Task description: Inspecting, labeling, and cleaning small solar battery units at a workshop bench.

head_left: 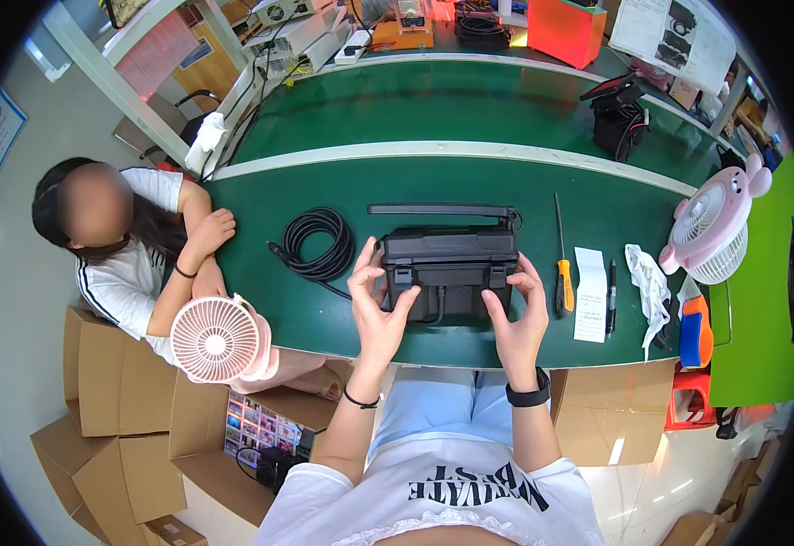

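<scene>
A black hard plastic case (450, 250) lies on the green worktop (288, 187), a short cable on its front and a long black bar (435, 208) along its back. My left hand (379, 309) grips its front left corner, thumb by the latch. My right hand (518, 318) holds the right corner the same way. A coiled black cable (315, 241) lies left of the case. To the right lie a screwdriver (564, 282), a white paper slip (590, 296), a pen (612, 298) and crumpled white material (645, 291).
A seated person (119, 273) rests their arms at the left end, beside a small pink fan (217, 338). Another pink fan (708, 218) stands at right. A white rail (452, 149) edges the back, with a black bag (615, 118) beyond. Cardboard boxes (117, 373) sit below the bench.
</scene>
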Tool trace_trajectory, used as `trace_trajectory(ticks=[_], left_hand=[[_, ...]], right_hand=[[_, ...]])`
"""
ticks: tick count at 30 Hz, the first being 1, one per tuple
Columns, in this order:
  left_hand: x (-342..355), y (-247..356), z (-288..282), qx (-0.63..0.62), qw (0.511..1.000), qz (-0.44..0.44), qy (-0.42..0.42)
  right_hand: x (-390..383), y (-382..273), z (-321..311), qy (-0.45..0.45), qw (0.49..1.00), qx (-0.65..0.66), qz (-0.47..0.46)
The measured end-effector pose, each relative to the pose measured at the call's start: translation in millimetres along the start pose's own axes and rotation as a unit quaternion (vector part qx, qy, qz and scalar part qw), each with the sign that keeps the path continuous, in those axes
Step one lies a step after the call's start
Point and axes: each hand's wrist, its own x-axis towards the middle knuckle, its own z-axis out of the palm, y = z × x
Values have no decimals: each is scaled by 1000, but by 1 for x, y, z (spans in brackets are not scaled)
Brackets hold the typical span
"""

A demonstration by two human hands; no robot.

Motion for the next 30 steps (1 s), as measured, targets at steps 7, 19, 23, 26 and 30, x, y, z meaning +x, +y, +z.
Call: trace_trajectory(ticks=[7,19,23,26,30], left_hand=[[1,2,-9,2,999,27,-29],[-19,-8,7,-55,996,0,76],[-21,-18,6,-108,990,7,93],[-14,-23,0,-11,991,92,91],[-3,-28,-12,3,992,119,37]], right_hand=[[-4,5,2,5,999,46,15],[-9,5,3,9,996,79,37],[-11,6,2,8,996,82,33],[-11,7,3,6,995,91,37],[-10,6,2,7,996,80,27]])
